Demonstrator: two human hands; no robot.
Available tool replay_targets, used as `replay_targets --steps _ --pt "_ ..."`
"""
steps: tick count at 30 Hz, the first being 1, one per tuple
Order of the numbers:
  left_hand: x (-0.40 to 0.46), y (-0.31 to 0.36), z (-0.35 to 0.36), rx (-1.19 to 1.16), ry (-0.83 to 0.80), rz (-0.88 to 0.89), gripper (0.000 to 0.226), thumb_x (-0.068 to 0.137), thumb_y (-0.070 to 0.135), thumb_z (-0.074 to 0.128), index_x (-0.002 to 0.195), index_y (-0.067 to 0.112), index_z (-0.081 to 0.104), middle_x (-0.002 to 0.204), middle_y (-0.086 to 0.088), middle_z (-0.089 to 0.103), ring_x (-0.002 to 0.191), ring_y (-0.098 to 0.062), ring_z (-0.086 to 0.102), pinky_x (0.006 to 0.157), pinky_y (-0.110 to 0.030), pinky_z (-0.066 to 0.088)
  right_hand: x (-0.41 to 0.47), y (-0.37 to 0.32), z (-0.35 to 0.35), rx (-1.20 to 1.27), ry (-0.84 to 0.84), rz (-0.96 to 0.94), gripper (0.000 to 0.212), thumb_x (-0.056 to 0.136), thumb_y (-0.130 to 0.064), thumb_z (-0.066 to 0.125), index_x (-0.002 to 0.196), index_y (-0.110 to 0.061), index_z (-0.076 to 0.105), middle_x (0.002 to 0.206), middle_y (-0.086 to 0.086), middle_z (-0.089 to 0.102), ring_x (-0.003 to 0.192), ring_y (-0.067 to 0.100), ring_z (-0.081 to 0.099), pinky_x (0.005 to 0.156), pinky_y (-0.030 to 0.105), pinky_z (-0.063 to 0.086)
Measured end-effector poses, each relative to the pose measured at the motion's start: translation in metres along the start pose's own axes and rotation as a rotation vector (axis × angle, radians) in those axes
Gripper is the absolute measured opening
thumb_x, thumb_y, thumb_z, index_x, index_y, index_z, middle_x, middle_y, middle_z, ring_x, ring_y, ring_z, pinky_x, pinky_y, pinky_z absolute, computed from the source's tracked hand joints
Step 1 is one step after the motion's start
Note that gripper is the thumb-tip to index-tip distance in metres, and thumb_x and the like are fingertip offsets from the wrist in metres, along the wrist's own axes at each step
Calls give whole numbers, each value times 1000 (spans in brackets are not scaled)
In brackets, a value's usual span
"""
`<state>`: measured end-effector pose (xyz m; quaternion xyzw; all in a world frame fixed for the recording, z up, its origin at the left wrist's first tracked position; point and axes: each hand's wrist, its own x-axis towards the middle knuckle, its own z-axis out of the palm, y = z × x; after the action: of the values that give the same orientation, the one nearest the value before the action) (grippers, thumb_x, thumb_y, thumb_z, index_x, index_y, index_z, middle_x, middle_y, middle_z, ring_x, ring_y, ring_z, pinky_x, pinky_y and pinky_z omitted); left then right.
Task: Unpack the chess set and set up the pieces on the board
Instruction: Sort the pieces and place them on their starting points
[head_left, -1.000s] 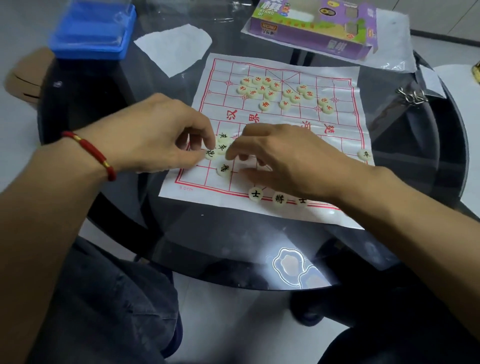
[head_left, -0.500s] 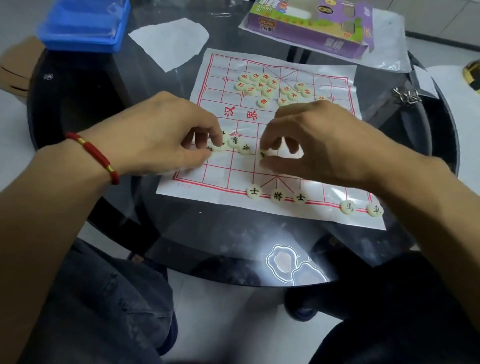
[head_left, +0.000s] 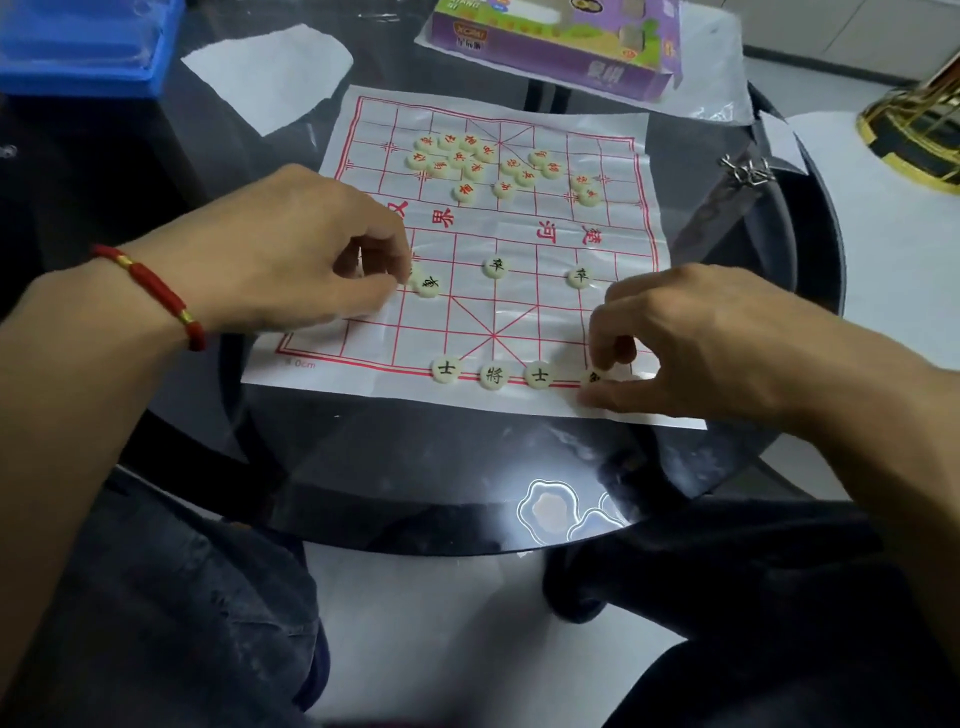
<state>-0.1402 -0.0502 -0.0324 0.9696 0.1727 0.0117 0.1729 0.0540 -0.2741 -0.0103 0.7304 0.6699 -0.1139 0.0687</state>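
While the red pieces (head_left: 498, 166) are sitting heaped at upper centre of the board (head_left: 519, 312), you're filling the black back row at its lower edge. Your right hand (head_left: 691, 343) is pinching a black piece (head_left: 594, 377) just right of the three placed ones (head_left: 492, 374). Your left hand (head_left: 306, 260) is curled beside a loose piece (head_left: 427, 284) at centre left; whether it's pinching anything, I cannot tell. Next you're needing to seat it on its crossing, then sort the left side.

bare arms, red cord bracelet (head_left: 156, 287) w/ gold beads
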Motion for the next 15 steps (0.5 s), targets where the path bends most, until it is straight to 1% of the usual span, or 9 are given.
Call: replay_targets --steps 2,4,6,8,10,12,15 --pt "1 0 1 1 14 3 15 87 33 65 100 31 72 94 15 66 84 -5 60 70 -25 46 -1 1 0 -4 -17 9 44 77 -72 52 100 -36 64 96 -18 58 84 12 57 72 37 55" --pt "2 -1 1 -6 28 4 12 86 31 65 96 30 72 90 15 66 81 -5 59 69 -27 46 -3 4 -1 -12 -23 14 45 77 -73 55 106 -39 61 98 -20 56 87 11 55 72 35 54" --pt "2 -2 1 -4 33 6 10 87 29 66 95 30 72 88 15 66 79 -5 59 69 -28 46 -4 5 -1 -10 -21 12 42 79 -69 60 110 -41 58 99 -20 55 86 10 55 72 35 54" --pt "2 -4 1 -3 31 4 10 87 29 65 95 30 72 87 16 65 79 -5 59 69 -29 47 -4 5 0 1 -26 7 39 81 -64 63 113 -43 55 98 -21 54 80 6 51 70 34 53" --pt "2 -5 1 -5 34 2 11 87 29 65 95 30 72 87 16 65 79 -5 59 69 -30 48 -2 5 0 3 -29 -1 38 81 -61 63 114 -44 55 95 -21 53 75 0 48 68 32 52" --pt "2 -6 1 -8 42 4 12 87 30 64 96 30 72 88 16 65 80 -4 59 69 -28 46 0 4 -1 7 -39 2 37 80 -60 60 112 -44 57 94 -20 53 74 -6 46 68 33 52" --pt "2 -7 1 1 31 3 14 88 31 63 99 30 71 89 17 64 81 -3 58 69 -27 46 3 4 -2 11 -64 3 36 79 -60 54 109 -42 61 94 -20 54 77 -5 49 70 35 54"
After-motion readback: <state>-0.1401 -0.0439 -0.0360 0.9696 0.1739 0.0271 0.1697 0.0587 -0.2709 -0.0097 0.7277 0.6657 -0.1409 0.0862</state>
